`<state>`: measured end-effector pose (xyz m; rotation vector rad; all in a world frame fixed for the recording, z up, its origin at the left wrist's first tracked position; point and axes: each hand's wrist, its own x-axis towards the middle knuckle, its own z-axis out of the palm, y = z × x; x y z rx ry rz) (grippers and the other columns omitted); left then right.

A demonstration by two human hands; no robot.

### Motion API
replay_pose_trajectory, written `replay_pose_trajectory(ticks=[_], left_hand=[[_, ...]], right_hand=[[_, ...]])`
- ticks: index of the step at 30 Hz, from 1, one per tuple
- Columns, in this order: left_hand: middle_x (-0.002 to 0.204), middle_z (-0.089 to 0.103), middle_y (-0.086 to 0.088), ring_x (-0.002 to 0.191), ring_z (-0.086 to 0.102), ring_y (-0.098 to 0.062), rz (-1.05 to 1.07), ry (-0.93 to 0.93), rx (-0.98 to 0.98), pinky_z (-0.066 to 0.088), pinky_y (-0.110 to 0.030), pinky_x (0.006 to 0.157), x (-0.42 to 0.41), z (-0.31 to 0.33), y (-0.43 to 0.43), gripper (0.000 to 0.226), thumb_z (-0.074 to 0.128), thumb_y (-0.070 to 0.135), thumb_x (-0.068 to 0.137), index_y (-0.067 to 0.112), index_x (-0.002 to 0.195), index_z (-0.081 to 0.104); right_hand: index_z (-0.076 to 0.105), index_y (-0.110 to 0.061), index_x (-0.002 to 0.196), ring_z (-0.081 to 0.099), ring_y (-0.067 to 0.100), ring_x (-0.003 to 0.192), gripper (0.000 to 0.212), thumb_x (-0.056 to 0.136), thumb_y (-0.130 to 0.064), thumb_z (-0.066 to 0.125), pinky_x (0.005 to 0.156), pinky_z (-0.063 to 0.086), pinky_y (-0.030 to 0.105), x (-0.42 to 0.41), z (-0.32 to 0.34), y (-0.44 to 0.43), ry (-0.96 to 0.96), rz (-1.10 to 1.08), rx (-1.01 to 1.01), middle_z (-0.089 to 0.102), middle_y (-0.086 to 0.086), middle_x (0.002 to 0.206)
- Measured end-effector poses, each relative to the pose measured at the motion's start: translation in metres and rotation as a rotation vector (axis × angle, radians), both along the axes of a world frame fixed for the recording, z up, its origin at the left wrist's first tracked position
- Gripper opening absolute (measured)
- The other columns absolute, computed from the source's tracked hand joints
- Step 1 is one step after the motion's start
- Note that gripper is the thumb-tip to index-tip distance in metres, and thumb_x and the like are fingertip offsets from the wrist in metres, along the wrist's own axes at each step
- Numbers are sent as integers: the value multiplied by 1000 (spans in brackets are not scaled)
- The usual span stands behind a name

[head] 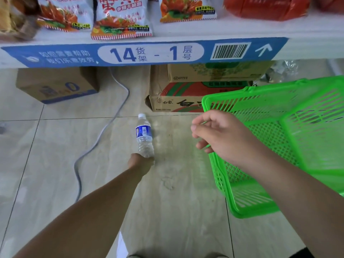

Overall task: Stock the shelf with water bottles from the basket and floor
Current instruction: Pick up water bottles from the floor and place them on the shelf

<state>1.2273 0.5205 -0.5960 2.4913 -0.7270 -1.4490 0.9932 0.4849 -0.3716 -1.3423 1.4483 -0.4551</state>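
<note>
A clear water bottle (143, 135) with a white cap and blue label lies on the tiled floor, cap pointing toward the shelf. My left hand (141, 162) is closed around its base end. My right hand (217, 136) hovers with loosely curled fingers over the near-left corner of a green plastic basket (279, 112), holding nothing. The basket sits tilted on the floor at the right, and no bottles show inside it. The white shelf (307, 32) runs across the top with a blue label strip along its front edge.
Snack bags (121, 17) and a red pack (266, 8) lie on the shelf. Cardboard boxes (55, 86) (178, 97) sit under the shelf on the floor. A grey cable (104, 131) snakes across the tiles at the left.
</note>
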Motion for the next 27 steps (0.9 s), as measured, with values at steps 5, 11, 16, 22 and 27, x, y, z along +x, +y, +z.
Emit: replay_pose_trajectory(ticks=[5,11,16,22,27], left_hand=[[82,62,-5,67,56,-20,88,146,43,48,-26,62,-4,7,-5,35,85,32,73,9,91,65],[83,67,-17,71,61,-25,126,228,-81,55,-32,71,11,71,-8,36,78,2,75,-9,107,68],[81,57,-14,62,53,-20,-160,11,-304,40,-24,49,23,154,5,32,76,-5,71,-3,97,58],[116,54,-1,78,63,-13,-168,-220,-617,49,-32,52,4,220,41,54,75,16,80,38,112,38],[127,45,5,109,54,4,-558,-251,-923,44,-5,80,-1,235,66,68,84,9,76,39,117,39]], right_hand=[[66,-29,94,75,15,73,11,89,-39,64,77,62,50,0,-5,-6,116,75,2,77,0,82],[68,-14,97,73,17,69,19,93,-32,64,70,59,37,10,-2,-28,99,42,199,77,6,89],[60,-12,101,74,30,88,31,96,-42,64,82,59,39,28,2,-41,-62,-34,452,68,16,106],[51,-4,106,71,42,85,71,90,-73,54,73,62,45,50,-1,-33,-238,-49,760,63,27,109],[67,-14,104,73,32,69,47,97,-59,57,64,64,49,51,-10,-27,-534,-366,778,73,17,91]])
